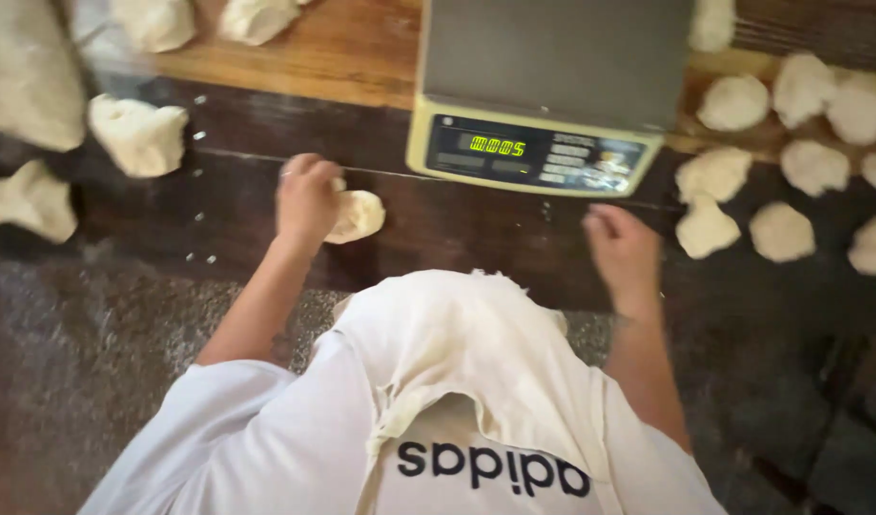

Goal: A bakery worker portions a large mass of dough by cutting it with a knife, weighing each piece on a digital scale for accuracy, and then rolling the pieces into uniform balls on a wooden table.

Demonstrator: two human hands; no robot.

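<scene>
My left hand (306, 195) grips a small pale piece of dough (359, 216) on the dark wooden counter, just in front of the scale. My right hand (621, 246) hovers over the counter to the right with fingers curled and nothing in it. It is close to a group of rounded dough balls (781, 232). A digital scale (536, 151) with a grey pan and a lit green display stands between and beyond my hands; its pan holds nothing.
Large rough dough lumps (139, 133) lie at the far left, with more on the lighter wooden board (347, 52) behind. Several portioned dough balls (814, 167) cover the right side. Small crumbs dot the counter. A white apron hangs over my front.
</scene>
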